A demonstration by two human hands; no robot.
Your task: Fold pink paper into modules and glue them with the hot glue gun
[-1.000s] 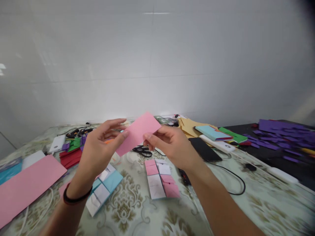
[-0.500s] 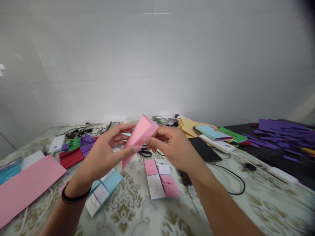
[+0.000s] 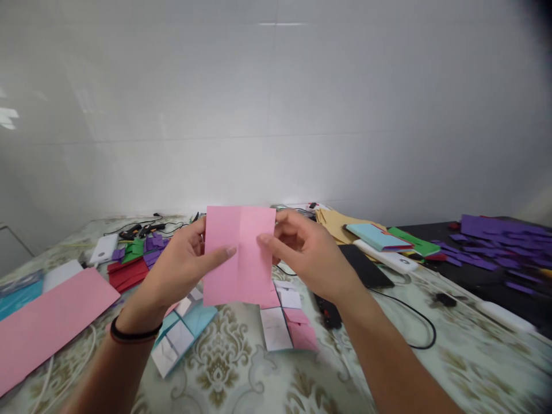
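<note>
A sheet of pink paper (image 3: 241, 276) with a crease down its middle is held upright above the table, its face toward me. My left hand (image 3: 183, 261) grips the left side, thumb in front and fingers behind. On the right side, my right hand (image 3: 308, 253) pinches the edge, with the thumb on the front face. Below the sheet lies a folded pink and white paper piece (image 3: 276, 329), its upper left partly covered by the sheet. Beside my left wrist is a blue and white folded paper piece (image 3: 181, 333).
A large pink sheet (image 3: 52, 325) lies at the left, near red paper (image 3: 129, 276). To the right are a black phone-like slab (image 3: 366, 267), a white power strip (image 3: 383, 256), cables and blue folded paper (image 3: 379, 234). Purple strips (image 3: 495, 244) cover a dark surface farther right.
The pink paper, folded over and tilted half a second ago, is now unfolded flat and turned to face me. Both hands have kept hold of it at its sides.
</note>
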